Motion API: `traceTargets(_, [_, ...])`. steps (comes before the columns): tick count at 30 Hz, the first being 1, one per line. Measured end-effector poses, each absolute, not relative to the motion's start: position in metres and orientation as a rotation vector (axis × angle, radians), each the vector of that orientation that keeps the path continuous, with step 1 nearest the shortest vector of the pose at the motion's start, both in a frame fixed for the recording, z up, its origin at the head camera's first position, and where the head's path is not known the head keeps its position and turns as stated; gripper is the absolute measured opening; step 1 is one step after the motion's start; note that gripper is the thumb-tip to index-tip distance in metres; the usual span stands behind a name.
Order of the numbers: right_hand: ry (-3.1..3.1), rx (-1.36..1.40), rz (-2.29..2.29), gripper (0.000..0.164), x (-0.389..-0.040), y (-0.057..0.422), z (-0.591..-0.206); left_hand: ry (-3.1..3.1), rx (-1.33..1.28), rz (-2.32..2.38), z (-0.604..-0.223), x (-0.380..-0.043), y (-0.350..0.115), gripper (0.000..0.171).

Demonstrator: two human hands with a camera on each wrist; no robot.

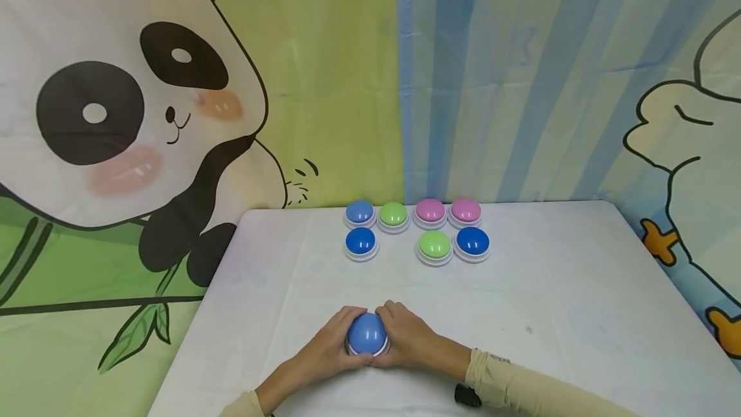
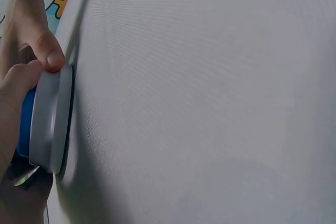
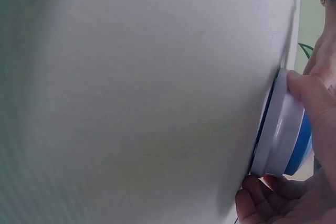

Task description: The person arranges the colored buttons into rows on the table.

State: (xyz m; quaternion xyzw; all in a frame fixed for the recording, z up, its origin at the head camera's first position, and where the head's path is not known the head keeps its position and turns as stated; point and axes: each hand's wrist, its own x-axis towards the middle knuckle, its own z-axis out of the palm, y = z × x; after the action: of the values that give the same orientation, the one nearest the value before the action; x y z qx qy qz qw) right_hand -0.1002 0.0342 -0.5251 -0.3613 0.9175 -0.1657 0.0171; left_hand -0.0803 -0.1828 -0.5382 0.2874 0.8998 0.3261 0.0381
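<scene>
A round push button [image 1: 367, 332] with a light blue dome and a white base sits at the near middle of the white table. My left hand [image 1: 331, 347] grips its left side, and my right hand [image 1: 410, 338] holds the right side. In the left wrist view, the pale base [image 2: 51, 121] is seen edge-on, low at the tabletop, with both thumbs meeting at its near rim. The right wrist view has a thumb [image 3: 310, 90] on the base's edge and curled fingers [image 3: 268, 198] at the opposite side.
Two rows of similar buttons stand at the table's back: light blue [image 1: 360, 212], green [image 1: 393, 214] and two pink [image 1: 430, 211] behind; dark blue [image 1: 361, 241], green [image 1: 435, 245] and dark blue [image 1: 472, 241] in front. A black object [image 1: 467, 396] shows beside the right sleeve. Printed cloth [image 1: 324, 82] hangs behind.
</scene>
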Motion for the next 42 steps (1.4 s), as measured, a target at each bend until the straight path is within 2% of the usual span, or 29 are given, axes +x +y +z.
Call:
traceTargets(17, [2.871, -1.171, -0.533, 0.079, -0.1, 0.036, -0.534, 2.756, 0.857, 1.012, -0.542, -0.08, -0.185, 0.087])
traceTargets(28, [2.688, -1.128, -0.63, 0.082, -0.103, 0.045, -0.523, 2.729, 0.844, 1.048, -0.545, -0.081, -0.188, 0.094])
traceTargets(35, [2.504, -0.91, -0.983, 0.061, -0.116, 0.058, -0.509, 2.74, 0.617, 1.185, -0.534, -0.094, -0.19, 0.078])
traceTargets(42, [2.57, -0.827, -1.138, 0.054, -0.142, 0.058, -0.5, 2.826, 0.471, 1.191, -0.522, -0.122, -0.191, 0.062])
